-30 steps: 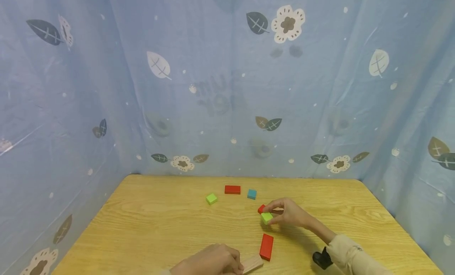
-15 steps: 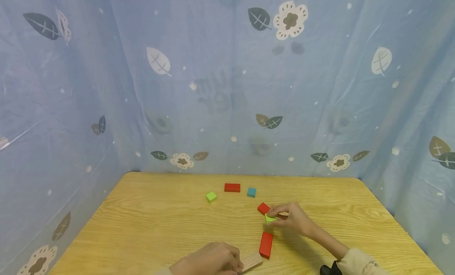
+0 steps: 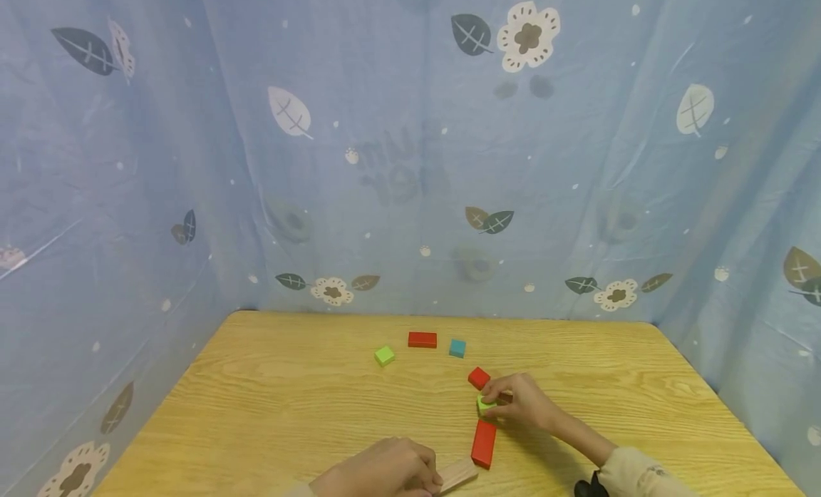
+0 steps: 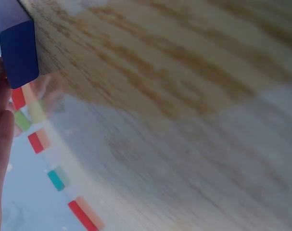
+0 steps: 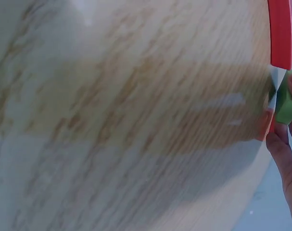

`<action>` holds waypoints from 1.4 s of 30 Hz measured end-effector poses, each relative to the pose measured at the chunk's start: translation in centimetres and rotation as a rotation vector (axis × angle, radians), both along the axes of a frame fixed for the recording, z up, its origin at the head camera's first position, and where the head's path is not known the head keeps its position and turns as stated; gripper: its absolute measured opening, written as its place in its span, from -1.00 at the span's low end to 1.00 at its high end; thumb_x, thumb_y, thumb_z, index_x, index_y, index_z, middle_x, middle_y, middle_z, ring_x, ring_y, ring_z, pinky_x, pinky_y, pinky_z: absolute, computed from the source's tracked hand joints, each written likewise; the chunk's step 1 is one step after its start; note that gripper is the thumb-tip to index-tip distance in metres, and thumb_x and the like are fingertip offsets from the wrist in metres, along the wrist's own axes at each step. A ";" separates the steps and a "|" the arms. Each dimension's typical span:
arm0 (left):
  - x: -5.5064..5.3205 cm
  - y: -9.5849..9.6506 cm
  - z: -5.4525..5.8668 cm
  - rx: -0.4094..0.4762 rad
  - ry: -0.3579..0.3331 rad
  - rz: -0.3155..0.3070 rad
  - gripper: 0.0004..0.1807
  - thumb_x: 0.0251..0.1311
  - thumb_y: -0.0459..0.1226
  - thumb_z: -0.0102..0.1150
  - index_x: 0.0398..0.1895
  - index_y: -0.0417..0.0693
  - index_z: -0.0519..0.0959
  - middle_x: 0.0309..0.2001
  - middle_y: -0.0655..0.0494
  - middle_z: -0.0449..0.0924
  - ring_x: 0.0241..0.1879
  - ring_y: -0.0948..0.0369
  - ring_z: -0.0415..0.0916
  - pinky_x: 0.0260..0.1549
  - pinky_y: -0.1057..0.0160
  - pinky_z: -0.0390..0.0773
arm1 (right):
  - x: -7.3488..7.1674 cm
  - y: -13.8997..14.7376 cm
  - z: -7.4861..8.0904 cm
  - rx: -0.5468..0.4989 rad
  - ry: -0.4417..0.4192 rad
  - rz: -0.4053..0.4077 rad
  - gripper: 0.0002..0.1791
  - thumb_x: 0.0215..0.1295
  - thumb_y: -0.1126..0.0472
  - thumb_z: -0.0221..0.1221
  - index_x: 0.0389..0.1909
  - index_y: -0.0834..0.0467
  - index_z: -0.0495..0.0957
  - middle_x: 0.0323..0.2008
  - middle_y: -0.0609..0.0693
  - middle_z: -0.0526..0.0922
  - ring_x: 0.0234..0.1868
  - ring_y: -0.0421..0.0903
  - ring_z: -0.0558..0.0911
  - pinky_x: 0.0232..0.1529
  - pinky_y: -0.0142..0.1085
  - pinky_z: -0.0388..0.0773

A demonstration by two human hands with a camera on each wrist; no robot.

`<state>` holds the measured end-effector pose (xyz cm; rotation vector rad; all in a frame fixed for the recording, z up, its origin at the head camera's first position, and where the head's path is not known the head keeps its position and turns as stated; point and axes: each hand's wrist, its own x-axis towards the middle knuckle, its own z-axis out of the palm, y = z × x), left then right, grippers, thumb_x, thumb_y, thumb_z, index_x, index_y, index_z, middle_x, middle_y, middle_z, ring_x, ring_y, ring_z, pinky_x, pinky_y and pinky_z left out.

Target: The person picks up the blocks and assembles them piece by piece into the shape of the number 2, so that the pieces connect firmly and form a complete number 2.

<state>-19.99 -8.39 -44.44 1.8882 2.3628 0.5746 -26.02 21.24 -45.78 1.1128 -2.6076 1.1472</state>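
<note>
At lower right, I see the right grip (image 3: pixel 521 403) pinching a green block (image 3: pixel 483 407); bottom centre, the left grip (image 3: pixel 383 470) holds a pale block (image 3: pixel 459 474).

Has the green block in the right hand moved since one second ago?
Yes. In the head view, the green block has moved toward the person, away from the small red block lying beyond it.
</note>
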 end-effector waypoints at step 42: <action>0.1 0.1 -0.1 -0.047 -0.041 0.049 -0.84 0.25 -0.30 0.20 -0.21 0.00 0.75 -0.22 0.34 0.62 -0.20 0.61 0.46 -0.24 0.68 0.41 | -0.7 1.0 -0.1 0.116 0.085 0.198 -0.78 0.09 0.39 0.33 -0.20 0.32 0.69 -0.18 0.14 0.65 -0.13 -0.03 0.64 -0.15 -0.33 0.62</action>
